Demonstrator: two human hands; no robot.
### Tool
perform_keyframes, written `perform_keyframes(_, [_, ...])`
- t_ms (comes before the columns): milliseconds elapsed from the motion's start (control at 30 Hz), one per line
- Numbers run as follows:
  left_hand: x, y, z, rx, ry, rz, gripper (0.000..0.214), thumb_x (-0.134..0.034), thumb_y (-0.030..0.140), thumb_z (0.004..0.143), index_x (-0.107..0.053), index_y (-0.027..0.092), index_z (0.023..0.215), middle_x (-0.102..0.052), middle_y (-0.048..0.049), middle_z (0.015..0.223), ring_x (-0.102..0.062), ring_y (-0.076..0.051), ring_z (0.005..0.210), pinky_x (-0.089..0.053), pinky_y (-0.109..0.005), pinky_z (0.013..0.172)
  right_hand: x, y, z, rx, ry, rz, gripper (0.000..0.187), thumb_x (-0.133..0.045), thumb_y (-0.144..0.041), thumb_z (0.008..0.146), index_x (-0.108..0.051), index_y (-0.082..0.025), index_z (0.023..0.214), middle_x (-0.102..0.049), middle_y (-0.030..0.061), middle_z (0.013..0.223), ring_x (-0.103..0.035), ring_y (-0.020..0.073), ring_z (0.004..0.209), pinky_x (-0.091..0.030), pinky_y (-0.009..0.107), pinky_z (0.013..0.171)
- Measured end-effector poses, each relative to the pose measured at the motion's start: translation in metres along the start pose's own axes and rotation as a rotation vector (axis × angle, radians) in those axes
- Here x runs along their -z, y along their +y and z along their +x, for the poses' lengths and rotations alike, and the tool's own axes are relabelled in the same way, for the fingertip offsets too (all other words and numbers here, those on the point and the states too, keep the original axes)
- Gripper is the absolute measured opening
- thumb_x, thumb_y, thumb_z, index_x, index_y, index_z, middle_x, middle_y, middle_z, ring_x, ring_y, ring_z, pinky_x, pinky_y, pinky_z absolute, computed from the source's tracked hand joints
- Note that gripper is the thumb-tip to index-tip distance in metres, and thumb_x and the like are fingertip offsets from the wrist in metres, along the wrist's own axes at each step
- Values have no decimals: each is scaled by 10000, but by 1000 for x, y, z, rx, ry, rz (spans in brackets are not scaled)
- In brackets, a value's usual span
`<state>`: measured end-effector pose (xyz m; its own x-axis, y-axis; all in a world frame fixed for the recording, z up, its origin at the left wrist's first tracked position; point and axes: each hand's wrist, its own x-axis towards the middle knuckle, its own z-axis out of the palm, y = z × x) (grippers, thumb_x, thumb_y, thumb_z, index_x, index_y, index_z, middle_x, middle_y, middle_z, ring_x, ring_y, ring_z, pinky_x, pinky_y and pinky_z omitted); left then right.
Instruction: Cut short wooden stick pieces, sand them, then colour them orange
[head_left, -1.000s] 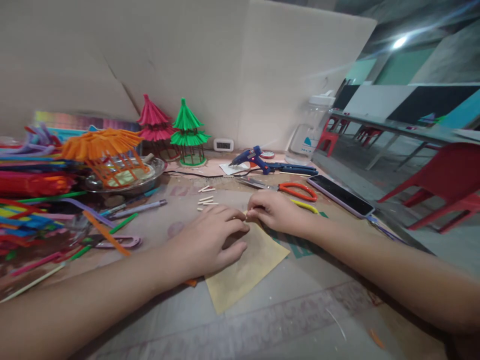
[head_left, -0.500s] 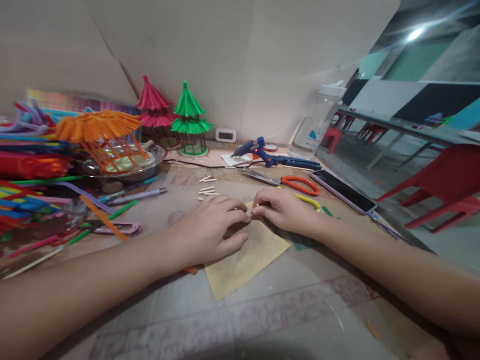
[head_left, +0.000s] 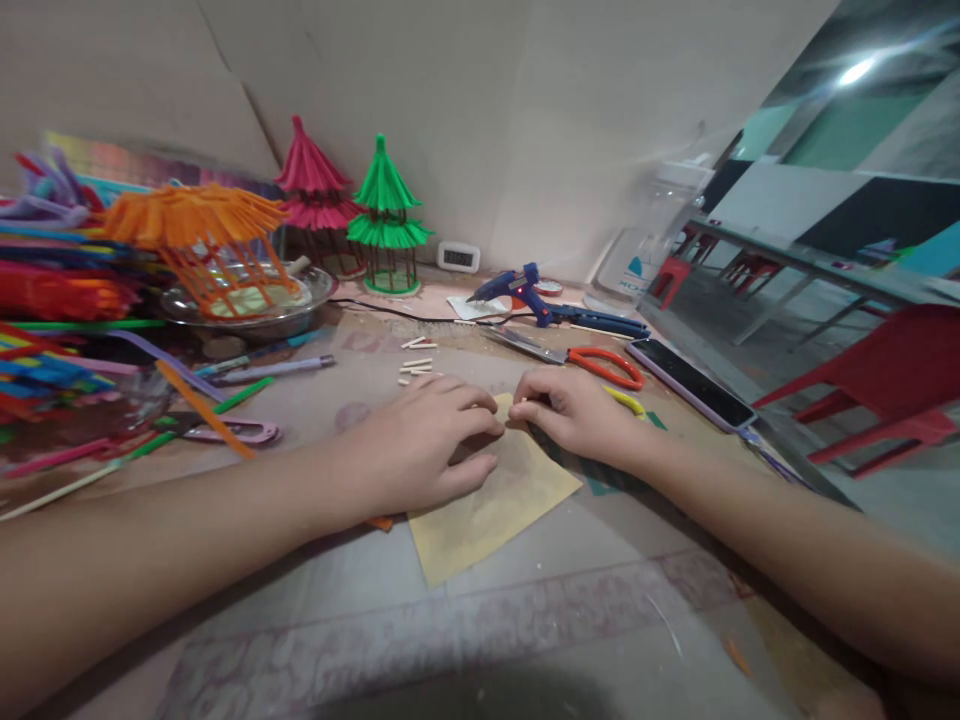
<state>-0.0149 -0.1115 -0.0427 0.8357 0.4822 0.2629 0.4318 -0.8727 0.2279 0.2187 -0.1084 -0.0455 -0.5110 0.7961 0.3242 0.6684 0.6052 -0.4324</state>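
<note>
A yellow sheet (head_left: 491, 510), which looks like sandpaper with a grey smudge, lies on the table under my hands. My left hand (head_left: 439, 440) rests over its left part, palm down, with thumb and fingers apart. At the sheet's far edge my right hand (head_left: 570, 408) is closed in a pinch. A tiny pale tip shows between thumb and forefinger, like the end of a small wooden stick; the rest of it is hidden. The two hands' fingertips are close together. Just beyond my left hand lie several short wooden sticks (head_left: 416, 366).
Behind stand a glue gun (head_left: 514, 288) with a red light, orange-handled scissors (head_left: 604, 365), a phone (head_left: 694, 382) and a clear bottle (head_left: 637, 250). Green (head_left: 385, 215), pink and orange (head_left: 199, 215) pipe-cleaner huts stand at the back left. Pipe cleaners (head_left: 56, 290) crowd the left side.
The view has tilted down a little, so the things at the back sit slightly higher or lower in frame. Both hands keep nearly the same place over the yellow sheet.
</note>
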Motion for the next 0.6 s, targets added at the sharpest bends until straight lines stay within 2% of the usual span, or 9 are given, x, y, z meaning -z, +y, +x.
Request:
perform_keyframes(200, [-1, 0, 1, 7, -1, 1, 246, -570, 354, 937, -708, 219, 1090, -675, -76, 1184, -600, -279, 1119, -426, -455, 985, -1, -2, 1, 18, 24, -16, 152, -616, -169, 894, -603, -183, 743, -639, 15, 721, -564, 155, 704, -392, 261, 664])
perform_keyframes(333, [-1, 0, 2, 8, -3, 1, 245, -574, 357, 935, -712, 211, 1076, -677, -81, 1177, -600, -278, 1111, -429, -447, 976, -1, -3, 0, 0, -12, 45, 159, -606, -187, 907, -611, -188, 748, -649, 11, 715, -581, 153, 693, -403, 256, 652])
perform_keyframes(500, [-1, 0, 1, 10, -6, 2, 259, -564, 359, 940, -709, 223, 1105, -676, -79, 1187, -597, -280, 1124, -421, -454, 988, -1, 0, 0, 5, 27, 10, 152, -612, -195, 900, -621, -185, 749, -654, 20, 722, -585, 164, 709, -410, 269, 670])
perform_keyframes(600, [-1, 0, 1, 9, 0, -3, 243, -571, 358, 938, -711, 223, 1084, -680, -71, 1179, -599, -275, 1118, -422, -443, 978, -1, 0, 0, -2, -1, 29, 163, -602, -216, 914, -624, -187, 754, -656, 13, 716, -583, 156, 689, -405, 263, 650])
